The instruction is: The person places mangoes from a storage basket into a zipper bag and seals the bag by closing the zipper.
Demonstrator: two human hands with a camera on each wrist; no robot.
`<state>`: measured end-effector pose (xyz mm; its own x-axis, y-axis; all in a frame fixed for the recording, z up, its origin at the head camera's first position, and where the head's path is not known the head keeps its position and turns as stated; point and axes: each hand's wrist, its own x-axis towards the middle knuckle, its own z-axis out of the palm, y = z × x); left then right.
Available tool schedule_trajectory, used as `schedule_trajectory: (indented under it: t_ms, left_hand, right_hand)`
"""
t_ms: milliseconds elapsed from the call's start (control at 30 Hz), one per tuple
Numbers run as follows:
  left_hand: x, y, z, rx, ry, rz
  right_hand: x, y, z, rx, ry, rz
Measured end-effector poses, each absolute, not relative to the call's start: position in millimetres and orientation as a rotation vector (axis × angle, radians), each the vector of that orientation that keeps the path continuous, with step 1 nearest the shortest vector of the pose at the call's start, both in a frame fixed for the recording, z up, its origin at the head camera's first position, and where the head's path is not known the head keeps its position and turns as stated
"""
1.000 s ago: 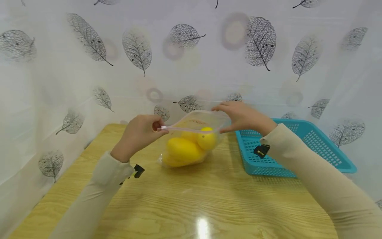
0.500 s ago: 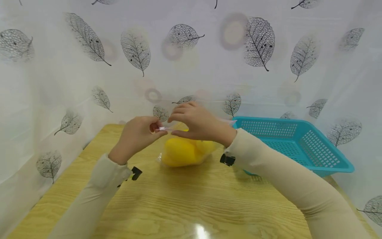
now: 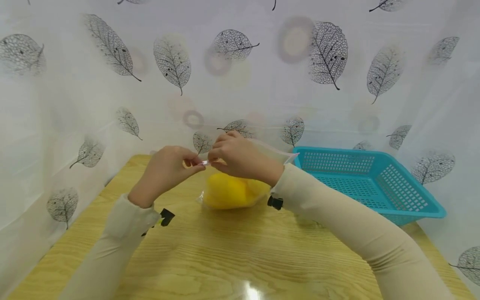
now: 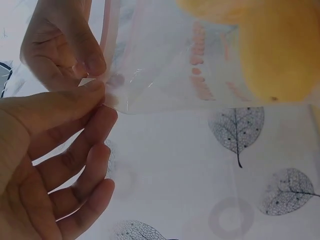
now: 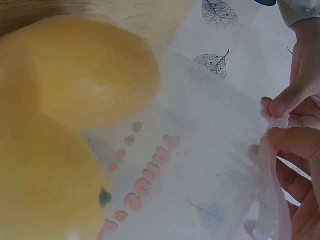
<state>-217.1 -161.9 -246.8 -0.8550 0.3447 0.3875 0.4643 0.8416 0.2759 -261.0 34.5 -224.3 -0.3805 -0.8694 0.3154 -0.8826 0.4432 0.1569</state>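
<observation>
A clear zip bag (image 4: 160, 65) with pink print and a pink-edged zip stands on the table, holding several yellow fruits (image 3: 226, 191). At the bag's left top corner, my left hand (image 3: 161, 173) pinches the end of the zip between thumb and index finger; its other fingers curl loosely below in the left wrist view. My right hand (image 3: 241, 156) is right beside it, thumb and index finger pinching the zip at the small white slider (image 5: 277, 121). The fingertips of both hands nearly meet there. Part of the bag and fruit is hidden behind the right hand and forearm in the head view.
To the right stands a turquoise perforated basket (image 3: 365, 187), partly behind the right sleeve (image 3: 337, 216). The wooden table (image 3: 210, 254) runs up to a pale curtain (image 3: 243, 96) printed with dark leaves at the back and sides.
My right hand has moved left from the bag's right side to the slider at the left corner and now pinches the zip. My left hand has kept its hold on the corner.
</observation>
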Motion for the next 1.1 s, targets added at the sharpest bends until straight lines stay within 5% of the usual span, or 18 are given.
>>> schedule_trajectory:
  t_ms: [1100]
  left_hand:
    - [-214, -162, -250, -0.783, -2.422, -0.098]
  right_hand:
    - [-263, 46, -239, 1.489, -2.089, -0.206]
